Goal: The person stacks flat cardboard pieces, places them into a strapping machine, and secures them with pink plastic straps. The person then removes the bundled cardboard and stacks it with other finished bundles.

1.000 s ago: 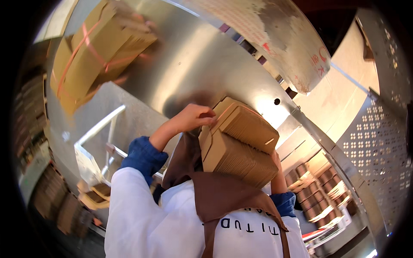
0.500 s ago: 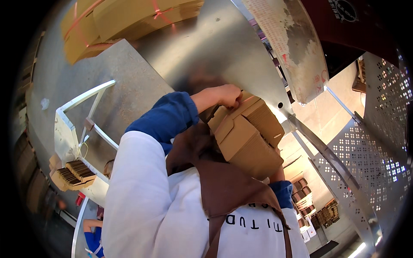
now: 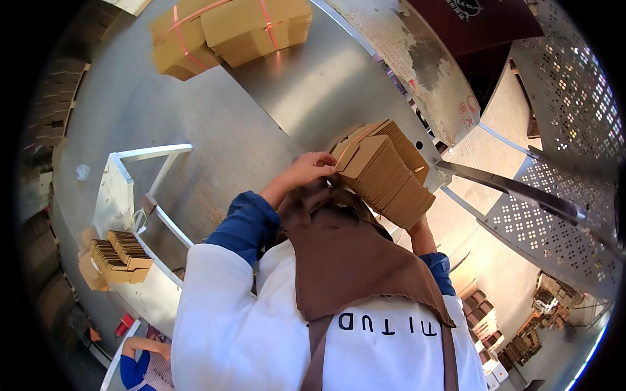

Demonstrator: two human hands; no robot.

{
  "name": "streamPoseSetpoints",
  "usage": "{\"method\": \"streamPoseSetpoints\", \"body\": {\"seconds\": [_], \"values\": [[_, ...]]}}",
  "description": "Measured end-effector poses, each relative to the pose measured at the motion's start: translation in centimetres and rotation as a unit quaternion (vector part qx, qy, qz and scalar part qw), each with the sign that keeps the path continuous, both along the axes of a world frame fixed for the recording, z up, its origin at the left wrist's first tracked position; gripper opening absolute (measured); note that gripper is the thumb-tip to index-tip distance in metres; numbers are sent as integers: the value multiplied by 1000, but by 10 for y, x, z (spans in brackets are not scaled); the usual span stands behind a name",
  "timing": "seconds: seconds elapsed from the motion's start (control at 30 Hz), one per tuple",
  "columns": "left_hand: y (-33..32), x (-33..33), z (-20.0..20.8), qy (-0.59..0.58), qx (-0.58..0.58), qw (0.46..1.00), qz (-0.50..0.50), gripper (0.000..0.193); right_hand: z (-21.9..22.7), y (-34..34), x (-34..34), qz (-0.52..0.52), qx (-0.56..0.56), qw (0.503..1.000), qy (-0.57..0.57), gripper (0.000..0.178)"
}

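A bundle of folded cardboard boxes (image 3: 385, 173) stands tilted at the metal table's near edge, close to my body. A thin pink strap (image 3: 353, 144) crosses its left end. My left hand (image 3: 310, 169) is at that left edge, its fingertips pinched at the strap. My right hand (image 3: 417, 226) supports the bundle from its lower right side; most of its fingers are hidden behind the cardboard.
Strapped cardboard bundles (image 3: 254, 29) lie on the metal table (image 3: 326, 81) at the far left. A white metal frame (image 3: 117, 189) stands left, near a small cardboard stack (image 3: 120, 257). Perforated metal panels (image 3: 561, 215) are at right. Another person's arm (image 3: 140, 352) shows lower left.
My left hand has come down and left from above the bundle to its left edge. The bundle has turned, showing more of its layered edges. The whole view has shifted.
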State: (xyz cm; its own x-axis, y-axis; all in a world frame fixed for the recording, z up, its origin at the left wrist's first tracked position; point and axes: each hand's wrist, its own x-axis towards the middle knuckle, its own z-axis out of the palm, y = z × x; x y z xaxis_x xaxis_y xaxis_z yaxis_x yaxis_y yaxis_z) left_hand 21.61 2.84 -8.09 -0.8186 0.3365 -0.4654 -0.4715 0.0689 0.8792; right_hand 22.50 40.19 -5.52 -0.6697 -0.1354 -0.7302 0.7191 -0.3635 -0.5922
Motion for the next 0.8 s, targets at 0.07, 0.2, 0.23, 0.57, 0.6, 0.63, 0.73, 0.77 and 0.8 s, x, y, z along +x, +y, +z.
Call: {"method": "streamPoseSetpoints", "body": {"seconds": [0.07, 0.2, 0.23, 0.57, 0.6, 0.63, 0.73, 0.77, 0.8], "values": [[7, -4, 0, -21, -22, 999, 21, 37, -2, 2, 2, 0, -23, 1000, 16, 48], [9, 1, -3, -68, 1, 995, 67, 31, -21, 6, 1, 14, -66, 997, 27, 49], [9, 5, -14, -65, 7, 994, 83, 30, -17, 1, 0, 17, -66, 997, 23, 49], [-27, -47, -21, 12, -39, 983, 181, 23, -15, -66, -67, 85, -88, 992, 24, 66], [-35, -57, -20, 19, -41, 980, 193, 23, -22, -75, -84, 88, -56, 995, 11, 70], [-42, -68, -20, 27, -40, 978, 205, 24, -28, -82, -103, 90, -22, 996, -1, 75], [-103, -97, -47, 130, -115, 968, 183, 35, -14, -154, -152, 101, 56, 992, -44, 84], [-110, -96, -44, 190, -130, 953, 194, 39, -6, -179, -157, 83, 66, 993, -52, 81], [-115, -94, -40, 249, -144, 936, 203, 43, 0, -198, -159, 63, 79, 993, -62, 78]]}}
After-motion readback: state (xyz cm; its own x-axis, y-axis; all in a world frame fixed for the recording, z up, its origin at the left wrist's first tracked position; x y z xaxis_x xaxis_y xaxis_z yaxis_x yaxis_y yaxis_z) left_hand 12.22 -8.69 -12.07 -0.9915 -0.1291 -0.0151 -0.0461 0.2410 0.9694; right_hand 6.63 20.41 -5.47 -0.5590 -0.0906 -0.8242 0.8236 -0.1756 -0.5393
